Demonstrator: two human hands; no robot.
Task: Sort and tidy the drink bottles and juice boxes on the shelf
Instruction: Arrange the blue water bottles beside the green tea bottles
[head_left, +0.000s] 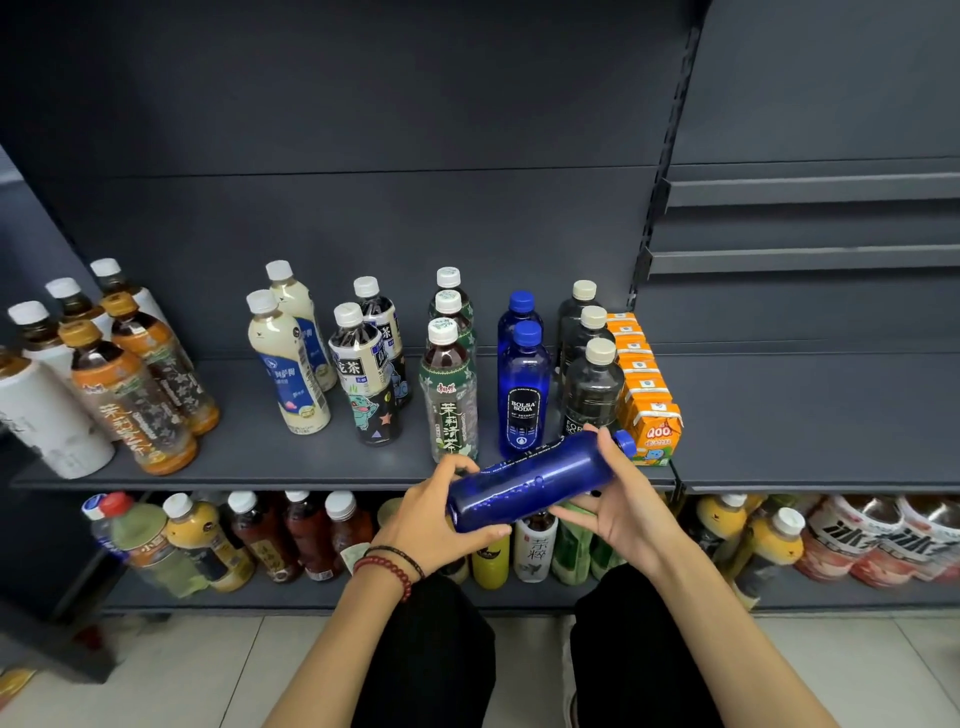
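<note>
Head view: left hand and right hand, fingers curled round a sideways blue bottle; shelved bottle reads "BOLSA SODA", juice box "Qoo".

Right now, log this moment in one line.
left hand: grips blue bottle base | right hand: grips its cap end | blue bottle: horizontal, off shelf | blue row: two upright

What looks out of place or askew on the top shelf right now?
Only the blue bottle: it is held sideways between the left hand and right hand, in front of the shelf. Its row of two blue soda bottles stands upright. No spill or toppled bottle shows.
</note>
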